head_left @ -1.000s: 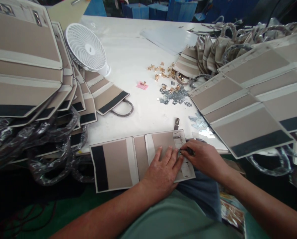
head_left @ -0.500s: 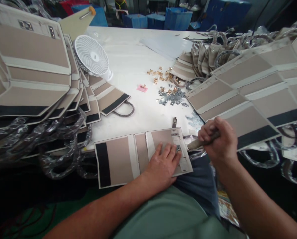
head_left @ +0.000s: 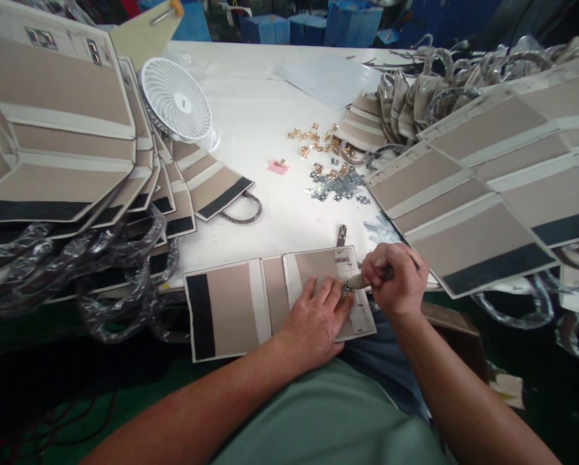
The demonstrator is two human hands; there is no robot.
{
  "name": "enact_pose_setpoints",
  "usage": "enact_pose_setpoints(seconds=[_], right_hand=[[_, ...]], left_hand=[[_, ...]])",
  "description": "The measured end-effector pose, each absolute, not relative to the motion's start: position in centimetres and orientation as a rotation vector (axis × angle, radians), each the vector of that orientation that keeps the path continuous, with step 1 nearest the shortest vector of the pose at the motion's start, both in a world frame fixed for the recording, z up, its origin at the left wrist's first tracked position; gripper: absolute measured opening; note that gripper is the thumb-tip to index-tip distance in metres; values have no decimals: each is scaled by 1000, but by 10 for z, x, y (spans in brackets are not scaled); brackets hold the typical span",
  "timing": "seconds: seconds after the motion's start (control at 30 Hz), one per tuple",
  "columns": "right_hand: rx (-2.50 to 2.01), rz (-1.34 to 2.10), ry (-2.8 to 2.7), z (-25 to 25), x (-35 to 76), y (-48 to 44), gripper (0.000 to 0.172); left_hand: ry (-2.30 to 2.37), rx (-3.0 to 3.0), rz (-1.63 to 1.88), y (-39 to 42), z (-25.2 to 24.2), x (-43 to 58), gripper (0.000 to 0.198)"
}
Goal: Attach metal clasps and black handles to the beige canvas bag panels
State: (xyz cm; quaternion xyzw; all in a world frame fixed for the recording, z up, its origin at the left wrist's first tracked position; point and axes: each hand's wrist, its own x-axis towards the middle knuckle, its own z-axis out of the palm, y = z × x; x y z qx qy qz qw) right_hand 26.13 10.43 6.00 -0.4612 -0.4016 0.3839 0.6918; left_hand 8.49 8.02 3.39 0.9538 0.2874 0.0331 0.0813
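A white tabletop (head_left: 270, 129) with blue crates (head_left: 309, 26) beyond it. The left hand (head_left: 313, 323) lies flat and open on the bag panel (head_left: 231, 310). Just beside its fingertips, the right hand (head_left: 396, 281) clenches a tool (head_left: 355, 282) against the panel.

Bag panel (head_left: 231, 307): matt beige cloth; tool (head_left: 355, 281) w/ dull metal tip. Clips (head_left: 313, 139): shiny gold metal; fan (head_left: 176, 100): white plastic. Handles (head_left: 115, 271) w/ glossy clear film wrap.

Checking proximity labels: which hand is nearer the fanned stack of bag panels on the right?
Right. The right hand, gripping a tool, sits at the near edge of that stack; the left hand lies flat on the open panel, farther left.
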Motion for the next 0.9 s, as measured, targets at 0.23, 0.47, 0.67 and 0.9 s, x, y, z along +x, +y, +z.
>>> enact_pose_setpoints(seconds=[0.23, 0.47, 0.67, 0.9], right_hand=[[-1189, 945, -1475, 82, 246, 107, 50], [-1143, 971, -1620, 92, 237, 112, 49], [-1097, 886, -1804, 80, 244, 108, 50], [-977, 868, -1180, 86, 256, 102, 40]], left_hand=[[908, 2799, 246, 76, 30, 80, 83], [930, 2778, 284, 74, 28, 79, 87], [900, 2758, 285, 76, 29, 77, 87], [870, 2788, 227, 76, 28, 75, 86]])
